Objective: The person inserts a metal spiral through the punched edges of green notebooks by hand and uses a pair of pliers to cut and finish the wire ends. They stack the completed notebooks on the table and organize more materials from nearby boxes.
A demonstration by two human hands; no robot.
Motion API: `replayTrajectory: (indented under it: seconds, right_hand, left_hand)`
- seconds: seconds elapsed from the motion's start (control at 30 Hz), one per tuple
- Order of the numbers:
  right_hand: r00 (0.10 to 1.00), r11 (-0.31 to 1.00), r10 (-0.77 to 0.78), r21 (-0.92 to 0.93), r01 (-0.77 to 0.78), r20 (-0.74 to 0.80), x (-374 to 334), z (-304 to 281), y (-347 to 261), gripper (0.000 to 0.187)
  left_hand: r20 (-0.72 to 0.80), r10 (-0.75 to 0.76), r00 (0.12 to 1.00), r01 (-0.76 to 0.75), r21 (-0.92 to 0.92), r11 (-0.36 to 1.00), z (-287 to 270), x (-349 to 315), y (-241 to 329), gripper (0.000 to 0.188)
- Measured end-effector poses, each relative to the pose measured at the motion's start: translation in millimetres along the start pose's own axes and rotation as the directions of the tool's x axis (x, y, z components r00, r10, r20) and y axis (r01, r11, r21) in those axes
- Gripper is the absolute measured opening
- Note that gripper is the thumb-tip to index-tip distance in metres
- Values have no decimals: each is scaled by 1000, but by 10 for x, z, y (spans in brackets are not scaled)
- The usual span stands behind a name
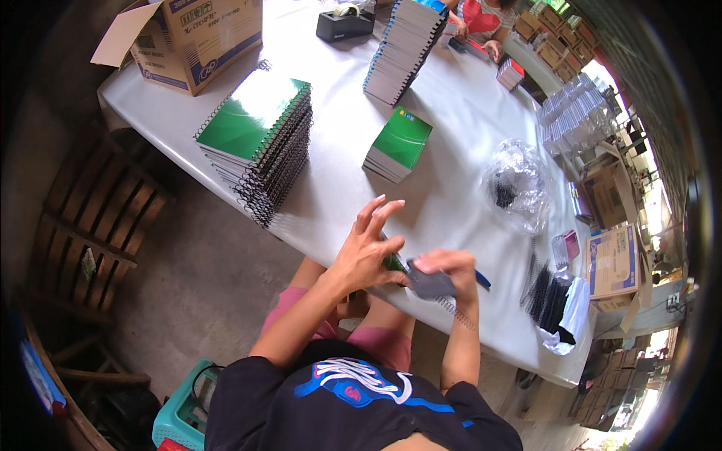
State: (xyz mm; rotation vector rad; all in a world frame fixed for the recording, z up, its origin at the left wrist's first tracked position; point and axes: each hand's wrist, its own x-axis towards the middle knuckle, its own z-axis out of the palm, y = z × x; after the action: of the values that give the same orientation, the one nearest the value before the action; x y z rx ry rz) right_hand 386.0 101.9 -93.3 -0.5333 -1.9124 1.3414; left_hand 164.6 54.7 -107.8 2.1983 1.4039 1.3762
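Note:
At the table's near edge, my left hand has its thumb and index finger around a small green notebook, seen nearly edge-on. Its other fingers are raised and bent. My right hand grips a dark grey flat block against the notebook's right side; the hand is slightly blurred. A loose dark spiral coil trails out below the block, beside my right wrist. Much of the notebook is hidden by both hands and the block. Just right of my right hand lies a blue pen-like thing.
Coil-bound green notebooks stand stacked at left. A smaller green stack, a tall notebook stack, a tape dispenser and a carton sit farther back. Plastic-wrapped coils and black coils lie right. Another person's hands work opposite.

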Motion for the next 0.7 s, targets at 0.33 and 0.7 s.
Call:
replayTrajectory:
  seconds: [0.33, 0.7]
  right_hand:
    - [970, 991, 29, 133, 4, -240, 24, 155, 58, 18]
    - [948, 914, 114, -342, -217, -298, 277, 254, 79, 18]
  left_hand:
    - [-102, -97, 990, 68, -262, 963, 175, -84, -175, 62]
    - [-61, -193, 979, 145, -454, 879, 265, -82, -369, 97]
